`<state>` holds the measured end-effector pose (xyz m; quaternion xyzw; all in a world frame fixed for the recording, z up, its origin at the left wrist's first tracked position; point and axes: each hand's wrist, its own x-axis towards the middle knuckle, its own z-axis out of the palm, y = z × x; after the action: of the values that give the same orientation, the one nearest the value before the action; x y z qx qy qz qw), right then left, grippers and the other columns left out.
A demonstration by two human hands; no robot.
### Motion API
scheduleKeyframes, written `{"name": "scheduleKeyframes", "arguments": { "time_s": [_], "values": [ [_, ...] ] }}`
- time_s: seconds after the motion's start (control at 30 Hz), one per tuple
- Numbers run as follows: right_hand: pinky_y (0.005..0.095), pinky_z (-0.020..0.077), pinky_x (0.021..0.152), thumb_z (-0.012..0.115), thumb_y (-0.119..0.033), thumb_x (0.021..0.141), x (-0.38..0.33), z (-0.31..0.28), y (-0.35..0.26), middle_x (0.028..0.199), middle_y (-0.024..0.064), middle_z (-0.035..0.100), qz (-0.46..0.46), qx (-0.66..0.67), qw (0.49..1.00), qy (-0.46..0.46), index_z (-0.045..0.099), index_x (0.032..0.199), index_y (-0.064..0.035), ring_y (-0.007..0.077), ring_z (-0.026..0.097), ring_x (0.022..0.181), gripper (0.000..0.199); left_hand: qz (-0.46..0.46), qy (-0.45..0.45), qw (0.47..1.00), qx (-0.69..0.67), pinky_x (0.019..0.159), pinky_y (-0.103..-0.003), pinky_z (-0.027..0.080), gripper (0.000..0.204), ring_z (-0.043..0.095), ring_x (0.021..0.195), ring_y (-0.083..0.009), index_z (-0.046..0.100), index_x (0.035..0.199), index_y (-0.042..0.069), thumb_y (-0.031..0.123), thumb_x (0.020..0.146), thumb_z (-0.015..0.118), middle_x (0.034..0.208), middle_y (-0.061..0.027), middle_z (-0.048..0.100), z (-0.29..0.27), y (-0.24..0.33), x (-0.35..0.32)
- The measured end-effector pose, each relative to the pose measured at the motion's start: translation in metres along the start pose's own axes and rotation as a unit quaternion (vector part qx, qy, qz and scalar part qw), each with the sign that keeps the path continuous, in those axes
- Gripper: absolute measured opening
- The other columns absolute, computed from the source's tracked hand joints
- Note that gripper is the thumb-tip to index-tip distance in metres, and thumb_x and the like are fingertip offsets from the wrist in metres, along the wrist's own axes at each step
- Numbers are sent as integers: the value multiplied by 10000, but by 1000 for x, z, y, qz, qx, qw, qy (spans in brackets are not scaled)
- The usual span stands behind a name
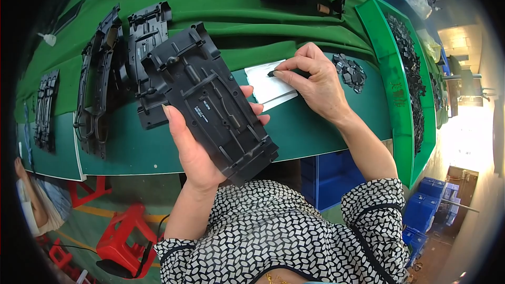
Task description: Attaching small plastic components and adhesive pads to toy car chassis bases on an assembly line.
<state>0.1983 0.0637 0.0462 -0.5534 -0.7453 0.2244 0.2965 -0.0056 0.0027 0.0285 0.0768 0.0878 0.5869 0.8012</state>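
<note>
My left hand (192, 150) grips a long black moulded plastic chassis plate (210, 100), tilted up over the table's front edge, thumb on its near left side and fingertips showing at its right edge. To the right of it, my right hand (314, 76) pinches a small black plastic piece (272, 73) between thumb and forefinger. That piece is above a white sheet or pad (268, 88) on the table; whether it touches the pad I cannot tell. Right of this hand lies a pile of small black pieces (349, 72).
More black moulded plates (149, 37) and long black parts (97, 84) stand at the left. A green bin (392, 73) of black pieces borders the right. Bunched green cloth (231, 0) covers the back. Below are a blue crate (334, 179), a red stool (123, 236) and another person's arm (31, 194).
</note>
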Motion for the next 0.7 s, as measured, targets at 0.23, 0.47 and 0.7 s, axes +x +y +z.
{"name": "scheduleKeyframes", "arguments": {
  "time_s": [0.23,0.47,0.7],
  "values": [
    [292,393,655,710,-82,736,-2,0,-4,781,47,467,-96,-94,991,22,690,842,-49,185,475,759,113,-5,-7,1000,-1,857,-538,493,818,594,993,-308,356,1325,19,686,875,212,1239,-207,485,-1,1,-1],
    [311,377,713,706,-82,725,-4,3,-4,776,43,478,-79,-76,994,26,690,824,-67,193,481,780,102,-8,3,1000,-9,861,-536,492,823,593,998,-310,355,1326,15,688,874,216,1245,-206,482,1,1,-1],
    [251,402,611,715,-100,748,0,-9,-11,760,21,510,-45,36,993,103,694,829,-58,131,504,704,93,-6,1,1000,-4,859,-536,495,815,593,999,-311,357,1325,15,682,877,217,1244,-207,482,0,1,-2]
  ]
}}
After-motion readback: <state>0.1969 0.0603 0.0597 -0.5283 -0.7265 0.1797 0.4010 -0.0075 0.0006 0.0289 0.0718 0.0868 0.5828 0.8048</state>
